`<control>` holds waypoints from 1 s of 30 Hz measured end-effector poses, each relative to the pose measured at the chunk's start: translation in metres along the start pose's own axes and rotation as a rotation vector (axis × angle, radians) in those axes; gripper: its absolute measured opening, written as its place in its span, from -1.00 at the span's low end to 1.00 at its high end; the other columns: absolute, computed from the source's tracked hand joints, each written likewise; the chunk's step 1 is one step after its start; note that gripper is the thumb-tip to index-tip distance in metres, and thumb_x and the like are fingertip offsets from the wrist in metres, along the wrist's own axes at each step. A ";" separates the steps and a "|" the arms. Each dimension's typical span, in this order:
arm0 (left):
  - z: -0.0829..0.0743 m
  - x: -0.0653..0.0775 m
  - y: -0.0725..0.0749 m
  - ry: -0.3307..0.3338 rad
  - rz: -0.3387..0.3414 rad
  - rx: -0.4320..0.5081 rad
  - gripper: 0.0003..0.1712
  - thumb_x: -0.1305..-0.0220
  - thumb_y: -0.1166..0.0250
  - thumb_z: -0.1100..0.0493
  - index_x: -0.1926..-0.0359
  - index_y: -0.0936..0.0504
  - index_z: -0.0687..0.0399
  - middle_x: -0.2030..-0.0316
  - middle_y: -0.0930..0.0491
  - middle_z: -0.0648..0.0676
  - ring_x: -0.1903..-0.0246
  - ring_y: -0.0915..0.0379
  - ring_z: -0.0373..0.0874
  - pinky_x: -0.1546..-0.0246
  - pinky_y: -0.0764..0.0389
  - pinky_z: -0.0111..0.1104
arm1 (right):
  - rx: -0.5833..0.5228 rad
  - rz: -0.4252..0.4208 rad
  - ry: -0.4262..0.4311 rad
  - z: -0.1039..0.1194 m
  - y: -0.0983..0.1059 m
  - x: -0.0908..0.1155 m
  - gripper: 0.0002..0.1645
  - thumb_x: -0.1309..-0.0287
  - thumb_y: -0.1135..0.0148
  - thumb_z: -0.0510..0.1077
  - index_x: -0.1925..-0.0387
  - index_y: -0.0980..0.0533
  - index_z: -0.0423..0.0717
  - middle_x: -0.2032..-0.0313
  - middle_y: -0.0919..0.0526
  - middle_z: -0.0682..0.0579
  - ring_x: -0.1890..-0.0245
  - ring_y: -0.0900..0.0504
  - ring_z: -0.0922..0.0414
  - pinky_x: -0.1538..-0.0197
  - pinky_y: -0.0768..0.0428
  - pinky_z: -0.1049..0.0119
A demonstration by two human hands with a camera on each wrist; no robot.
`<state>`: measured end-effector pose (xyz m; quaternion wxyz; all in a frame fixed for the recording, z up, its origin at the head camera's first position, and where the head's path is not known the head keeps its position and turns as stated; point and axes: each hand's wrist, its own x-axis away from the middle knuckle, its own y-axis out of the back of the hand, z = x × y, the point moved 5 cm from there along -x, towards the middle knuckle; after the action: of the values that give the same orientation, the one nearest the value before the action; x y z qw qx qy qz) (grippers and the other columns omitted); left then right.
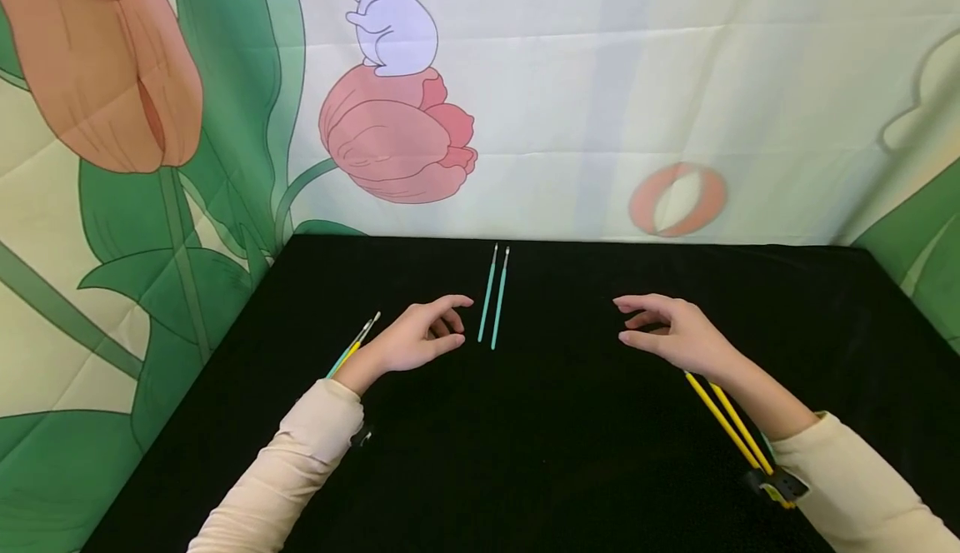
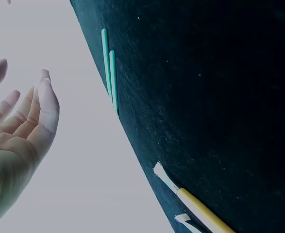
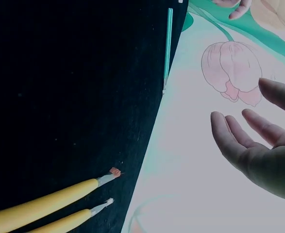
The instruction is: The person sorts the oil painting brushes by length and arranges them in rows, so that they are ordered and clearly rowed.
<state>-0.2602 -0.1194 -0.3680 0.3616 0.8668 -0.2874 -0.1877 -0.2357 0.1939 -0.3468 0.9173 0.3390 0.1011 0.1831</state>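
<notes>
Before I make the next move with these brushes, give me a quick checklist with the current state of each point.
1. Left hand free: ok, it holds nothing.
2. Right hand free: ok, it holds nothing too.
3. Two turquoise brushes in the middle lying apart: ok, side by side with a narrow gap.
4. Their tips pointing the same way: ok, both toward the backdrop.
5. Yellow brushes on the right in full view from the head: not ok, the right arm partly covers them.
6. Number of brushes in the left group: cannot tell, the left arm hides part of it.
</notes>
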 end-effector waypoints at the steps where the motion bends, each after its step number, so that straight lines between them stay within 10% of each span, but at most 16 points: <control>1: 0.000 0.002 0.000 0.001 -0.003 -0.003 -0.48 -0.23 -0.17 0.25 -0.21 -0.28 0.15 0.19 -0.53 0.16 0.34 -0.49 -0.17 0.31 -0.52 -0.36 | 0.006 -0.002 0.002 0.000 0.000 0.002 -0.45 -0.15 -0.19 -0.09 -0.15 -0.37 -0.19 -0.03 -0.48 -0.18 0.05 -0.51 -0.04 0.11 -0.51 0.10; 30: 0.000 0.075 0.002 -0.055 -0.152 -0.004 -0.50 -0.16 -0.22 0.33 -0.15 -0.36 0.16 0.34 -0.51 -0.02 0.46 -0.45 -0.28 0.48 -0.50 -0.42 | 0.101 -0.055 -0.170 -0.037 0.026 0.092 -0.47 -0.24 -0.08 -0.01 -0.17 -0.36 -0.19 0.06 -0.54 -0.14 0.19 -0.49 0.32 0.25 -0.49 0.28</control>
<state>-0.2040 -0.1681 -0.3755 0.3399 0.8799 -0.2305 -0.2390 -0.1703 0.2710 -0.3633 0.9089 0.3964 0.0411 0.1230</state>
